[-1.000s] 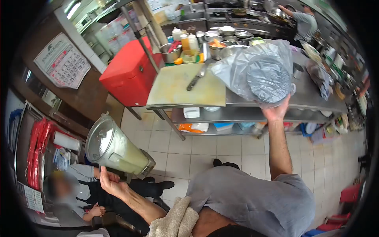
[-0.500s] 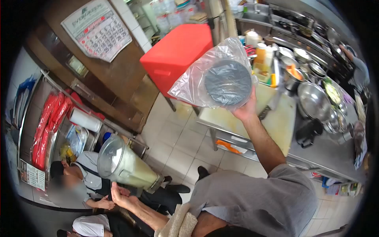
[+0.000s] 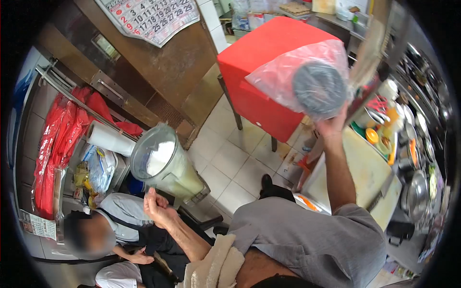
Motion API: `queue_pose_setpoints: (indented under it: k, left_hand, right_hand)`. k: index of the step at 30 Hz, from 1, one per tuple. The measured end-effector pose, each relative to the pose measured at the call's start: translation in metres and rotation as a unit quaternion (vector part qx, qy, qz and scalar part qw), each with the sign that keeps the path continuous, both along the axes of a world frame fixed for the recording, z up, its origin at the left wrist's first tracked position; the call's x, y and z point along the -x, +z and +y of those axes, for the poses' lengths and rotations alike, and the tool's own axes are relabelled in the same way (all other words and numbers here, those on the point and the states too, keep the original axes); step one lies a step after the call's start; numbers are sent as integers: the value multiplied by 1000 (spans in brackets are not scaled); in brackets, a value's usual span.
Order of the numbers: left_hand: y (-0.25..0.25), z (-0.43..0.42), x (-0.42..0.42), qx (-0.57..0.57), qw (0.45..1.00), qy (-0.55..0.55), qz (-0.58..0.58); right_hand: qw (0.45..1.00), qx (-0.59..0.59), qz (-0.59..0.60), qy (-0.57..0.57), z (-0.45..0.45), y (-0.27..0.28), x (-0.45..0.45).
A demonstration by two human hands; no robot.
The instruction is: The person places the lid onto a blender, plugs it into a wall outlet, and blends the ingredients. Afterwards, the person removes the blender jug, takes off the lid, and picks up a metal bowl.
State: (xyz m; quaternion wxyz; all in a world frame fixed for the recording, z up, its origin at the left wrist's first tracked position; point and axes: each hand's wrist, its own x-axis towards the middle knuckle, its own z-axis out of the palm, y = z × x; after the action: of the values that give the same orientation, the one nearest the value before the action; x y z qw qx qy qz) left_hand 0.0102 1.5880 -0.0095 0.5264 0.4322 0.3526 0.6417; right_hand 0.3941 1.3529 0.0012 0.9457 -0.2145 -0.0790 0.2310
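Note:
A clear blender jar (image 3: 168, 165) of pale green liquid, with something white inside near its rim, leans to the right in the air. My left hand (image 3: 160, 207) is closed by its lower left side, and its handle grip is hidden from view. At the upper right, my right hand (image 3: 331, 127) is wrapped round the underside of a dark round container (image 3: 321, 89) covered by a clear plastic bag (image 3: 278, 77). The bag's loose end spreads left in front of a red box (image 3: 269, 113).
A cutting board (image 3: 357, 168) with a knife (image 3: 382, 194) lies on the right-hand counter beside metal bowls (image 3: 417, 197). A seated person (image 3: 125, 211) is at lower left, below a shelf with a white roll (image 3: 110, 138). A brown door (image 3: 158, 72) stands behind.
The view has turned left, away from the counter. My right hand has carried the bagged container from over the counter to in front of the red box. The blender jar stays by my left hand.

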Motion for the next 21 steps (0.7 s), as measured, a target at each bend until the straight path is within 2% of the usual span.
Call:
queue_pose_setpoints:
  k: [1,3,6,14,19,21]
  left_hand:
    - [-3,18,-18,-13,1000,1,1]
    - [-3,47,-50,-9,1000,2,2]
    - [8,93,-102,12,1000,-25,-2]
    - [13,225,-220,9,998,-57,-9]
    - [5,323,-303,23,987,-159,-12]
    - [-2,350,-330,29,979,-202,21]
  right_hand:
    - [1000,4,1,13,14,4,-20]
    - [997,34,-15,-70,40,-4,-60]
    - [993,33,-9,-116,85,10,-111]
    - [996,12,-36,-78,204,12,-255]
    - [984,65,-46,-157,285,5,-323]
    - [979,60,-39,-190,290,-28,-360]
